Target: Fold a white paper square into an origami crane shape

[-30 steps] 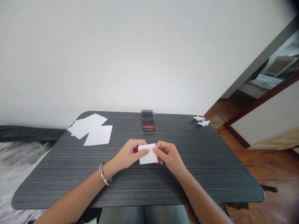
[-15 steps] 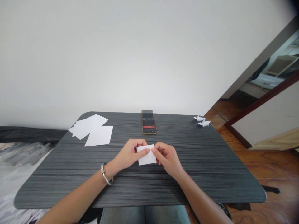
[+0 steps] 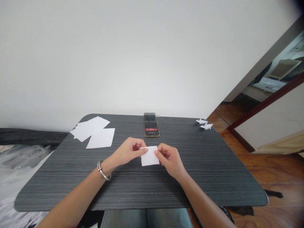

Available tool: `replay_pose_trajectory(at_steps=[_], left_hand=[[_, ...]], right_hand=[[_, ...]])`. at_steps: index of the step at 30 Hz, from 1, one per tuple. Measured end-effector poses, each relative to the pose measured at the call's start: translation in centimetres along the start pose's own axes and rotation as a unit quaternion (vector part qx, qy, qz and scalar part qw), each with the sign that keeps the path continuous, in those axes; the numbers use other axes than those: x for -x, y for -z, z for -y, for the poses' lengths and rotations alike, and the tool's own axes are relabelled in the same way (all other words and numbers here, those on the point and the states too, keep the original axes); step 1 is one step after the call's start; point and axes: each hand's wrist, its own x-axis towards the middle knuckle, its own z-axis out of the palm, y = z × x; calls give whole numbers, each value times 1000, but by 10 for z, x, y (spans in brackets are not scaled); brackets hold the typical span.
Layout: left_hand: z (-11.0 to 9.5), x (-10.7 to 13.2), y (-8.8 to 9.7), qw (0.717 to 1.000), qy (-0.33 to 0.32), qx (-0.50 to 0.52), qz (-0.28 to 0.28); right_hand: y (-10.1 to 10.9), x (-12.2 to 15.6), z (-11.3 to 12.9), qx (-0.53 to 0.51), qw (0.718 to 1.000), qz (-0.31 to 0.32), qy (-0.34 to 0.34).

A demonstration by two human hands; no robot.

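A small folded white paper (image 3: 149,156) is held between both hands over the middle of the dark striped table (image 3: 213,177). My left hand (image 3: 128,152) pinches its upper left corner with thumb and forefinger; a metal bangle (image 3: 102,171) sits on that wrist. My right hand (image 3: 169,158) pinches the paper's right edge, fingers curled behind it.
Several loose white sheets (image 3: 95,134) lie at the table's far left. A phone (image 3: 151,126) stands propped at the far middle edge. Two small folded paper figures (image 3: 204,124) rest at the far right corner. A white wall stands behind; wooden floor and a doorway lie to the right.
My left hand slid up and left along the paper's top edge, from its middle to the upper left corner. The paper and right hand stayed almost in place.
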Motion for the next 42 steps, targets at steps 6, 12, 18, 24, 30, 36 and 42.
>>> replay_pose_trajectory(at_steps=[6,12,18,24,30,36,42], left_hand=[[-2,1,13,1000,4,13,9],[-7,1,19,1000,-2,19,-11],[-1,-1,10,1000,-9,20,-12],[6,0,-8,1000,10,-9,13],[6,1,-7,999,0,-51,12],[5,0,-1,1000,-12,-26,-6],[5,-1,0,999,-15,23,-26]], right_hand=[[3,-1,0,2,1000,-8,1],[5,-1,0,-16,1000,-25,-3],[1,-2,-2,-26,999,-20,-6],[-4,-2,-5,-22,1000,-5,-11],[-4,-3,-4,-5,1000,11,-12],[-2,-4,-3,-15,1000,-2,-17],[0,-3,-2,-44,999,-13,-3]])
